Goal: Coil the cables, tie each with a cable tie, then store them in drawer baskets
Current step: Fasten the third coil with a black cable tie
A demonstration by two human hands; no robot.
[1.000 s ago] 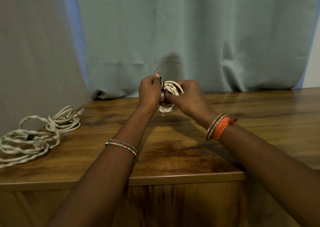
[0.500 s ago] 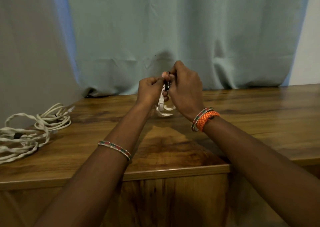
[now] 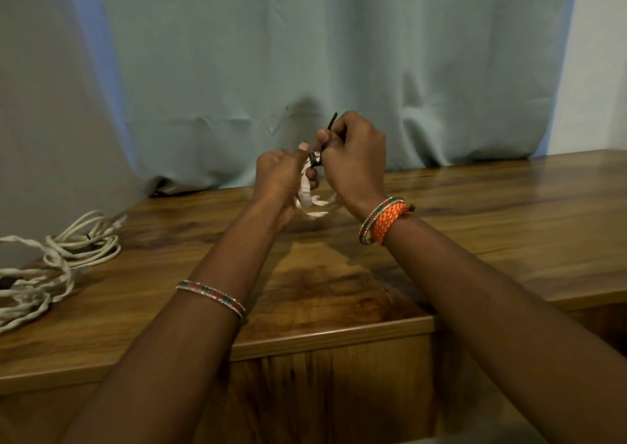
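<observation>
Tying a coil (image 3: 307,192) between both hands, above the table (image 3: 475,226)
Left hand (image 3: 276,175) gripping the coil, blurred; right hand (image 3: 353,158) pinching the black tie (image 3: 330,125), tail sticking up past the fingers; more cables (image 3: 64,253) lying well left of the left hand

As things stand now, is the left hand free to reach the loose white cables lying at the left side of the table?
Probably not yet. The left hand grips the coiled cable while the right hand pulls the black cable tie. The path over the table to the loose cables looks unobstructed.
</observation>
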